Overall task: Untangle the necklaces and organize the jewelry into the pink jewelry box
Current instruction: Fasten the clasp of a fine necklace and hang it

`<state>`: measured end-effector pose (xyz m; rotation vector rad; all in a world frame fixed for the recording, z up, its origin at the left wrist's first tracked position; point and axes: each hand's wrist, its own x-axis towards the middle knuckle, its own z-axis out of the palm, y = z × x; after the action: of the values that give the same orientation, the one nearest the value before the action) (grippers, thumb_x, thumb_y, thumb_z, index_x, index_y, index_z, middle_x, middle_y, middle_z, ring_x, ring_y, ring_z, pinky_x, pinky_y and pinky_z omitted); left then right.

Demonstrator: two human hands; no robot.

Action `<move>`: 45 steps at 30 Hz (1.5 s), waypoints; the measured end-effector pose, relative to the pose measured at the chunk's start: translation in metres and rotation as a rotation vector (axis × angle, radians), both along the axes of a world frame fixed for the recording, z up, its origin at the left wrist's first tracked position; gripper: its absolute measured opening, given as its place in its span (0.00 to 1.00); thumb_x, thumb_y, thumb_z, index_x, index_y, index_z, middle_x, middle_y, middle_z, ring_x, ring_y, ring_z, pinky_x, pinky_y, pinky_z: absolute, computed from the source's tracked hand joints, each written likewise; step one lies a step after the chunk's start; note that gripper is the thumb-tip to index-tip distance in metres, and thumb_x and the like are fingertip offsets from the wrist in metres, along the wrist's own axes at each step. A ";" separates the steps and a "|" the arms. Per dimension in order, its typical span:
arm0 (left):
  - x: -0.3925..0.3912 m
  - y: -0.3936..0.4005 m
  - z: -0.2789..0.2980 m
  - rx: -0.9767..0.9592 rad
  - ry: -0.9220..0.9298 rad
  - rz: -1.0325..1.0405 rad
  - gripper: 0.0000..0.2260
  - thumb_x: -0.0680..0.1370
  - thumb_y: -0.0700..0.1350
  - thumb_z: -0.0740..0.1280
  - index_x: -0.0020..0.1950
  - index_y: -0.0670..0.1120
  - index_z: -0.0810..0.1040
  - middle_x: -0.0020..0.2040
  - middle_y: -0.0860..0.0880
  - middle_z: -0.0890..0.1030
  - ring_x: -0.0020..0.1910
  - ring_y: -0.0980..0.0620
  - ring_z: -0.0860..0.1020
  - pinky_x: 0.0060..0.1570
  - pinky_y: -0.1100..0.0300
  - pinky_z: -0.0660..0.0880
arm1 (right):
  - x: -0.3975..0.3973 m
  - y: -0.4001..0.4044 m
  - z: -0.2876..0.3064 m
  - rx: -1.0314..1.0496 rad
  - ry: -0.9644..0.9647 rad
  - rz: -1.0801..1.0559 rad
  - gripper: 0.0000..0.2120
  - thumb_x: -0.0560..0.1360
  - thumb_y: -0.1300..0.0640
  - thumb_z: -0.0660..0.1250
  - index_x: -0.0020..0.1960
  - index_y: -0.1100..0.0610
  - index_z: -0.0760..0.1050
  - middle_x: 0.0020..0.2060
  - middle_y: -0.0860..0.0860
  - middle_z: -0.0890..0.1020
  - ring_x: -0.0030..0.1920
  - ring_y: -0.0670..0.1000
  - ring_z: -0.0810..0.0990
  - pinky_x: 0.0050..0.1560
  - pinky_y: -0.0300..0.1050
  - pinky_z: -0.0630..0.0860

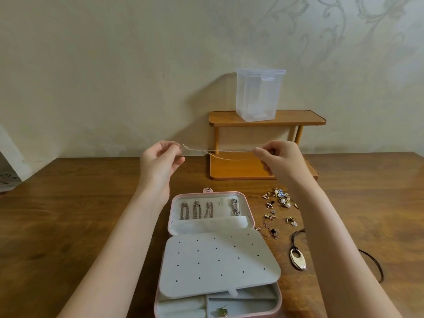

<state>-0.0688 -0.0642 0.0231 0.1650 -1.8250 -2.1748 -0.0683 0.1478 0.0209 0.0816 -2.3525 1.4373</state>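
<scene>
Above the jewelry box, both hands pinch a necklace.

Left of box: bare brown wooden table, open passage.
Centre: open pink jewelry box with its grey perforated panel raised.
Right of box: scattered small earrings and rings, oval silver pendant on black cord.
Rear: two-tier wooden shelf bearing a clear plastic container.

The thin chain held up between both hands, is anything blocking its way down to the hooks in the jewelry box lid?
Nothing visible. The thin chain hangs above the pink jewelry box, whose lid lies open; one hook between hung chains looks free.
</scene>
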 end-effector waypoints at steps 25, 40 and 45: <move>0.018 -0.009 0.016 -0.510 -0.170 -0.431 0.10 0.68 0.52 0.70 0.37 0.46 0.80 0.50 0.49 0.83 0.57 0.50 0.61 0.63 0.53 0.66 | 0.028 -0.004 0.023 -0.018 -0.247 0.438 0.09 0.79 0.61 0.61 0.58 0.54 0.73 0.32 0.51 0.79 0.31 0.46 0.72 0.32 0.36 0.70; 0.027 0.010 0.022 -0.584 -0.052 -0.492 0.10 0.72 0.54 0.69 0.49 0.53 0.83 0.44 0.53 0.80 0.30 0.61 0.70 0.48 0.62 0.70 | 0.031 -0.022 0.029 -0.232 -0.200 0.498 0.10 0.72 0.69 0.67 0.52 0.62 0.72 0.38 0.59 0.84 0.39 0.52 0.85 0.40 0.39 0.81; 0.023 0.014 0.015 -0.619 -0.021 -0.473 0.04 0.72 0.45 0.72 0.41 0.55 0.84 0.28 0.60 0.76 0.35 0.63 0.72 0.41 0.63 0.68 | 0.028 -0.026 0.025 -0.103 -0.131 0.434 0.04 0.72 0.64 0.69 0.46 0.62 0.76 0.36 0.59 0.84 0.33 0.51 0.83 0.34 0.38 0.80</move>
<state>-0.0455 -0.0507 0.0384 -0.4163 -2.6523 -1.7311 -0.0402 0.1214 0.0455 0.5114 -2.4624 1.8065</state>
